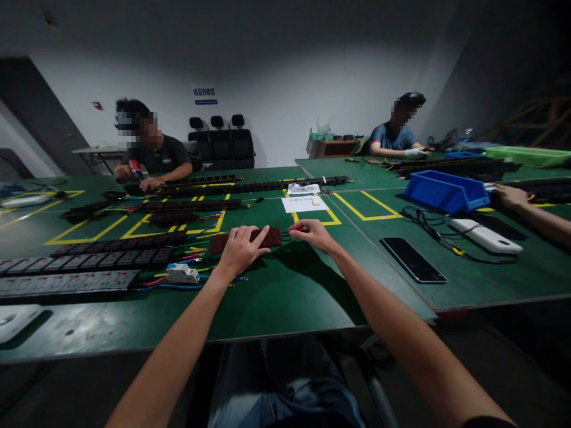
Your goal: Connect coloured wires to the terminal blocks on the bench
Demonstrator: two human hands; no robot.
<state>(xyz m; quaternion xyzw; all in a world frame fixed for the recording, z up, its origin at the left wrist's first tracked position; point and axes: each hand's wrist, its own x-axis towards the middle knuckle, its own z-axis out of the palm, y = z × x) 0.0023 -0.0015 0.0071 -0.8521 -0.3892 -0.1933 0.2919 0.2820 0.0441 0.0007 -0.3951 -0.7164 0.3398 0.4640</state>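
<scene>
My left hand (241, 249) lies across a dark red strip (272, 238) on the green table, gripping it with the fingers over its far side and the thumb slanted to the right. Just past the strip's right end, my right hand (316, 234) is closed in a pinch on a small red-and-black piece (304, 229), too small to name surely. Thin dark wires run between the strip and that hand. Left of my left hand lie coloured wire ends and a white breaker-like block (182, 273) with wires on it.
Black socket strips (71, 282) lie at the left. Printed paper (304, 204) lies beyond my hands. A phone (413, 260), a white device (486, 236) with cable and a blue bin (446, 191) are at the right. Two people work across the table; another person's arm (535, 211) reaches in at the right.
</scene>
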